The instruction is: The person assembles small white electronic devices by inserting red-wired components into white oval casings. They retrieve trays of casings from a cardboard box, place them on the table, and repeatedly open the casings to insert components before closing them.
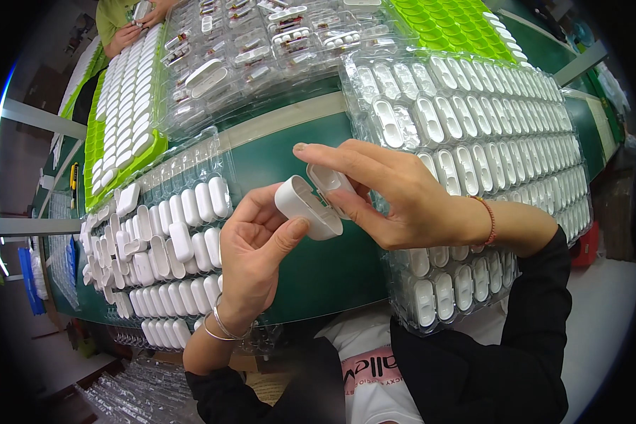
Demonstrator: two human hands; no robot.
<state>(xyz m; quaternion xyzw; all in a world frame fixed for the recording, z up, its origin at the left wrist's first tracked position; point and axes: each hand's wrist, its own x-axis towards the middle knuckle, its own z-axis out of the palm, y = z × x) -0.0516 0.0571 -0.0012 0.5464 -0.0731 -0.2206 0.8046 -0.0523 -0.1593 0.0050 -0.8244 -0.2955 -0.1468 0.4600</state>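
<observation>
Above the green table, my left hand grips a hollow white earphone-case shell between thumb and fingers, its open side tilted toward the right. My right hand pinches a smaller rounded white lid against the shell's open edge. Its index finger stretches out over the lid. The two pieces touch or nearly touch; whether they are joined is hard to tell. To the left, closest to my left hand, a clear plastic tray bears rows of white case pieces, with loose ones heaped at its left side.
Stacked clear trays of white shells fill the right side. Farther back stand clear trays of small parts and a bright green tray. Another green tray holds white pieces at the left. Another person's hands work at the far left.
</observation>
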